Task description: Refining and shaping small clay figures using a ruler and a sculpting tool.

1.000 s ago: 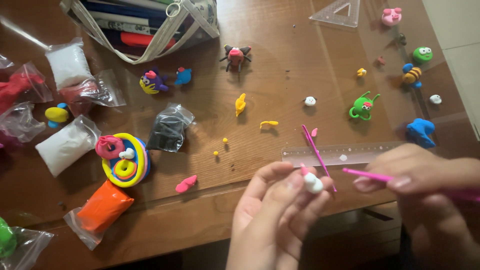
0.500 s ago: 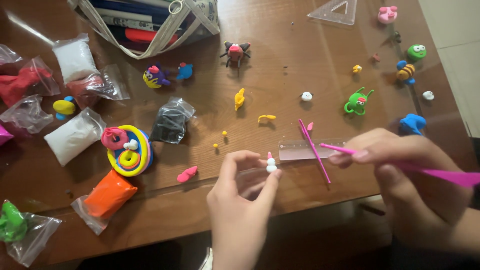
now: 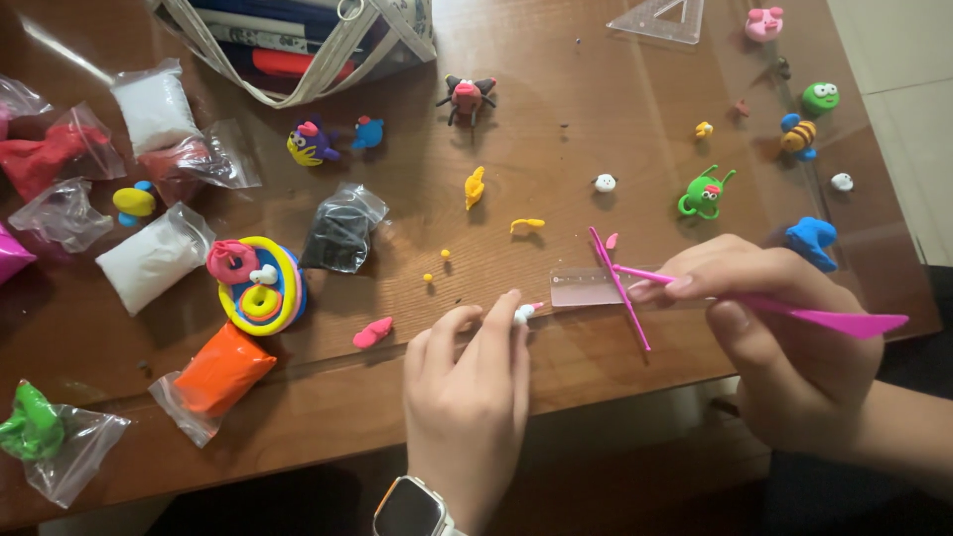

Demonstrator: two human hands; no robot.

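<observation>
My left hand (image 3: 467,397) pinches a tiny white clay figure (image 3: 523,314) between thumb and fingertips, low over the wooden table (image 3: 556,109) near its front edge. My right hand (image 3: 784,337) grips a pink plastic modelling tool (image 3: 794,310) whose thin tip points left toward the white figure. A second pink tool (image 3: 617,288) lies across a clear ruler (image 3: 588,288) just beyond my fingers. A small pink clay bit (image 3: 372,333) rests on the table left of my left hand.
Bags of clay lie at the left: white (image 3: 154,258), black (image 3: 340,231), orange (image 3: 220,372), green (image 3: 45,432), red (image 3: 45,159). A round multicoloured clay disc (image 3: 260,288) sits nearby. Small clay animals dot the far side, with a green one (image 3: 703,194), a blue one (image 3: 812,241) and a clear pouch (image 3: 298,40).
My left hand has moved left and lowered the white figure toward the table. My right hand shifted left with the pink tool, its tip now near the ruler.
</observation>
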